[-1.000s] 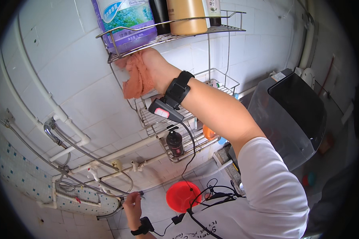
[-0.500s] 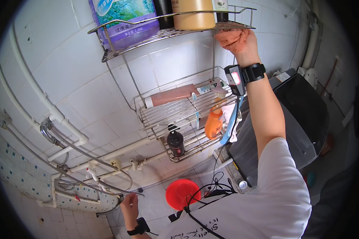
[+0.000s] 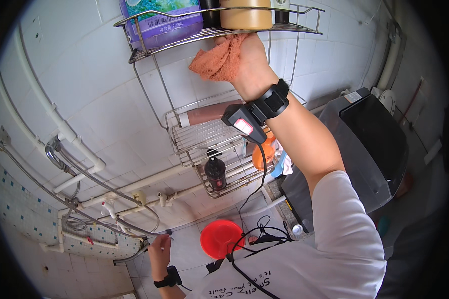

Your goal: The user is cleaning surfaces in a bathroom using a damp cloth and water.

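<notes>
My right hand (image 3: 249, 62) is raised beneath the top wire shelf (image 3: 219, 33), closed around a bunched coral-coloured cloth (image 3: 217, 60). The cloth's loose end hangs out to the left of my fingers, just under the shelf's wires. A purple jug (image 3: 164, 32), a dark bottle (image 3: 209, 15) and a yellow-tan container (image 3: 246, 15) stand on that shelf above it. My left hand (image 3: 159, 251) is low down near a grey hose, its fingers curled together, with nothing visible in them.
Below, a middle wire rack (image 3: 194, 142) bears a pinkish tube (image 3: 207, 114). A dark pump bottle (image 3: 215, 172) and an orange bottle (image 3: 263, 155) stand lower. A red basin (image 3: 219, 239) sits on the floor. White pipes and hoses line the left wall; a dark-lidded machine (image 3: 369, 139) stands right.
My right hand has moved left with the cloth along the underside of the top shelf, from its right end toward the middle. My left hand stays low, nearly in place.
</notes>
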Action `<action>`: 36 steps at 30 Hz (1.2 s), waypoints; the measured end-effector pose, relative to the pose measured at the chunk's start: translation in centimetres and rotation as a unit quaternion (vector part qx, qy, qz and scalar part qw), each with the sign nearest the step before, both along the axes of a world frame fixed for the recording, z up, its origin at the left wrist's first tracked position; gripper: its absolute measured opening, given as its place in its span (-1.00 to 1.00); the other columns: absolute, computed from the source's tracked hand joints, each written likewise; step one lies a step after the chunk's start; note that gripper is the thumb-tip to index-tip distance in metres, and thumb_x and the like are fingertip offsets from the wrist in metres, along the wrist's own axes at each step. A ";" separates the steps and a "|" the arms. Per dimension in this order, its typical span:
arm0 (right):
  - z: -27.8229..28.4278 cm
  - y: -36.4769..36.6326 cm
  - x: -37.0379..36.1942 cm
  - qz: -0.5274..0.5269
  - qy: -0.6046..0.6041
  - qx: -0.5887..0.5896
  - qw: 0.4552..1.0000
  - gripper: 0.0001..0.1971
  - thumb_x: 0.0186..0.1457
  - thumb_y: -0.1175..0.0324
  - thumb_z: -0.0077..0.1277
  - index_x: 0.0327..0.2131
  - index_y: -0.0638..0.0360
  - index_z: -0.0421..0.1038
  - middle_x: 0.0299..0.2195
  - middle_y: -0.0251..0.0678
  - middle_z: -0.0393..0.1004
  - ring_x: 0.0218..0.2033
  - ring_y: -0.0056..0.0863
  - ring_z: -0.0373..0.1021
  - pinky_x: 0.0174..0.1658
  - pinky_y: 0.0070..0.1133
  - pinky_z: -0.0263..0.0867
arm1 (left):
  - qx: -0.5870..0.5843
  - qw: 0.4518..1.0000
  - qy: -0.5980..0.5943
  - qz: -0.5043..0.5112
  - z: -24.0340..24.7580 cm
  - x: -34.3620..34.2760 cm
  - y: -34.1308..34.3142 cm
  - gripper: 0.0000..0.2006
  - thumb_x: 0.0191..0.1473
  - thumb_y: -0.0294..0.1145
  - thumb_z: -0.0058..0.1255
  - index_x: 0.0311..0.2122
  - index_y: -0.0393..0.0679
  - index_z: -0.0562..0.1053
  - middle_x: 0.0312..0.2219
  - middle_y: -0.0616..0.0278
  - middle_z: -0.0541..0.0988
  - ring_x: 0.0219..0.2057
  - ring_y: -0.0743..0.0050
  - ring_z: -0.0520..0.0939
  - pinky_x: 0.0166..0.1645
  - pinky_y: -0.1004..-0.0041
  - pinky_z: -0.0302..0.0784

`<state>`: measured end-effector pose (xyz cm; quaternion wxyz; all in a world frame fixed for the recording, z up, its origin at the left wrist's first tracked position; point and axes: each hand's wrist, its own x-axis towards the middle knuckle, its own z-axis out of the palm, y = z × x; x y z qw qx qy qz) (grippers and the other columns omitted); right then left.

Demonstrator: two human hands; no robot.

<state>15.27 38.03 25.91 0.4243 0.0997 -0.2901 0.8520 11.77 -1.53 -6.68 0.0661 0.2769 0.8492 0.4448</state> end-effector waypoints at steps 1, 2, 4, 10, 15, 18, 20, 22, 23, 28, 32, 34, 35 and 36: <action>-0.3 0.2 -0.1 0.002 -0.002 0.000 1.000 -0.76 0.20 0.24 -0.40 -0.48 0.06 0.21 -0.57 -0.44 0.24 -0.55 -0.51 0.19 -0.43 -0.52 0.25 | -0.004 1.000 0.001 -0.002 0.0 0.1 -0.1 -0.86 -0.01 -0.48 0.02 -0.34 -0.32 0.46 -0.57 0.20 0.55 -0.52 0.60 0.56 -0.45 0.58 0.42; -0.5 0.0 -0.2 0.004 -0.020 0.018 1.000 -0.77 0.19 0.27 -0.39 -0.48 0.06 0.21 -0.58 -0.44 0.24 -0.56 -0.52 0.19 -0.43 -0.55 0.24 | -0.004 1.000 -0.001 0.002 -0.2 0.3 -0.3 -0.86 -0.01 -0.48 0.02 -0.34 -0.32 0.46 -0.57 0.20 0.55 -0.52 0.60 0.56 -0.45 0.58 0.42; -0.8 -0.2 -0.6 0.012 -0.038 0.036 0.999 -0.78 0.19 0.29 -0.38 -0.48 0.07 0.21 -0.58 -0.44 0.23 -0.56 -0.54 0.19 -0.44 -0.58 0.23 | -0.002 1.000 -0.012 0.011 -0.3 0.5 -0.5 -0.86 -0.02 -0.47 0.03 -0.33 -0.30 0.46 -0.57 0.18 0.56 -0.52 0.57 0.56 -0.45 0.57 0.42; -0.7 2.2 -3.2 0.246 -0.096 0.121 0.957 -0.75 0.19 0.33 -0.34 -0.38 0.29 0.30 -0.45 -0.32 0.38 -0.47 -0.55 0.29 -0.34 -0.64 0.26 | 0.008 1.000 0.006 -0.005 0.2 1.5 0.1 -0.85 -0.05 -0.48 0.02 -0.32 -0.26 0.48 -0.55 0.09 0.56 -0.56 0.44 0.56 -0.48 0.50 0.42; -1.9 -6.7 -5.6 0.151 -0.167 0.279 0.934 -0.70 0.13 0.29 -0.19 -0.24 0.40 0.33 -0.38 -0.23 0.42 -0.36 -0.51 0.36 -0.27 -0.63 0.30 | 0.006 0.999 0.005 0.046 -1.0 2.7 -2.3 -0.85 -0.05 -0.48 0.02 -0.33 -0.27 0.48 -0.53 0.08 0.56 -0.57 0.40 0.56 -0.47 0.49 0.43; -1.0 -7.8 -4.3 0.082 -0.120 0.292 0.945 -0.82 0.05 0.47 -0.16 -0.29 0.37 0.36 -0.42 -0.21 0.42 -0.43 -0.48 0.37 -0.27 -0.56 0.35 | 0.008 0.996 -0.017 0.083 -1.7 3.4 -3.6 -0.85 -0.05 -0.48 0.02 -0.33 -0.27 0.48 -0.53 0.08 0.56 -0.57 0.38 0.56 -0.47 0.48 0.43; -1.1 -8.9 -4.7 0.047 -0.138 0.346 0.927 -0.83 0.03 0.51 -0.18 -0.30 0.37 0.36 -0.42 -0.20 0.42 -0.44 -0.48 0.37 -0.27 -0.56 0.35 | 0.000 0.996 -0.023 0.087 -2.4 3.4 -4.7 -0.86 -0.04 -0.48 0.01 -0.33 -0.27 0.48 -0.53 0.08 0.56 -0.59 0.38 0.54 -0.49 0.47 0.42; -1.5 -9.0 -5.5 0.041 -0.191 0.365 0.910 -0.83 -0.02 0.58 -0.23 -0.36 0.39 0.37 -0.42 -0.18 0.43 -0.41 -0.48 0.36 -0.25 -0.56 0.33 | 0.001 0.995 -0.024 0.093 -2.5 3.5 -5.1 -0.86 -0.04 -0.48 0.01 -0.33 -0.27 0.48 -0.54 0.08 0.55 -0.60 0.38 0.53 -0.49 0.47 0.41; -1.5 -8.4 -5.9 0.043 -0.195 0.367 0.909 -0.83 -0.02 0.58 -0.23 -0.36 0.39 0.37 -0.42 -0.18 0.43 -0.41 -0.48 0.36 -0.25 -0.56 0.33 | 0.001 0.995 -0.017 0.094 -2.5 3.3 -5.1 -0.86 -0.04 -0.48 0.01 -0.33 -0.27 0.47 -0.55 0.07 0.55 -0.61 0.38 0.52 -0.50 0.46 0.40; -5.8 -4.9 -6.7 0.144 -0.251 0.531 0.796 -0.90 -0.03 0.61 -0.19 -0.51 0.37 0.36 -0.42 -0.17 0.45 -0.38 -0.46 0.40 -0.28 -0.57 0.36 | -0.002 0.997 -0.021 0.079 -2.6 2.7 -4.3 -0.86 -0.04 -0.48 0.02 -0.32 -0.25 0.47 -0.56 0.09 0.56 -0.58 0.42 0.55 -0.48 0.50 0.39; -4.3 -5.1 -5.0 0.085 -0.344 0.498 0.791 -0.86 0.04 0.48 -0.14 -0.49 0.34 0.38 -0.50 -0.19 0.47 -0.46 -0.48 0.43 -0.39 -0.65 0.34 | 0.007 0.998 -0.022 0.058 -3.2 1.8 -3.7 -0.84 -0.03 -0.46 0.01 -0.30 -0.24 0.48 -0.54 0.12 0.56 -0.55 0.44 0.56 -0.45 0.50 0.43; -2.0 -3.4 -5.5 -0.091 -0.291 0.496 0.813 -0.83 0.06 0.40 -0.12 -0.40 0.32 0.41 -0.43 -0.25 0.48 -0.44 -0.50 0.42 -0.36 -0.64 0.33 | 0.016 0.998 -0.027 0.047 -3.5 1.8 -3.3 -0.84 -0.03 -0.46 0.02 -0.29 -0.24 0.48 -0.54 0.13 0.56 -0.54 0.44 0.56 -0.44 0.50 0.44; -0.7 -2.2 -6.3 -0.194 -0.249 0.526 0.790 -0.80 0.07 0.38 -0.11 -0.31 0.31 0.42 -0.36 -0.30 0.49 -0.40 -0.50 0.42 -0.31 -0.62 0.32 | 0.005 0.999 -0.028 0.044 -3.5 1.7 -3.2 -0.84 -0.03 -0.46 0.01 -0.29 -0.24 0.48 -0.55 0.13 0.56 -0.54 0.45 0.56 -0.44 0.51 0.44; 0.3 -3.0 -6.6 -0.260 -0.265 0.565 0.737 -0.78 0.05 0.34 -0.06 -0.32 0.32 0.43 -0.41 -0.31 0.50 -0.44 -0.52 0.42 -0.36 -0.60 0.32 | -0.006 0.999 -0.031 0.045 -3.7 1.6 -3.4 -0.84 -0.03 -0.46 0.01 -0.30 -0.25 0.48 -0.56 0.13 0.56 -0.55 0.45 0.55 -0.44 0.51 0.44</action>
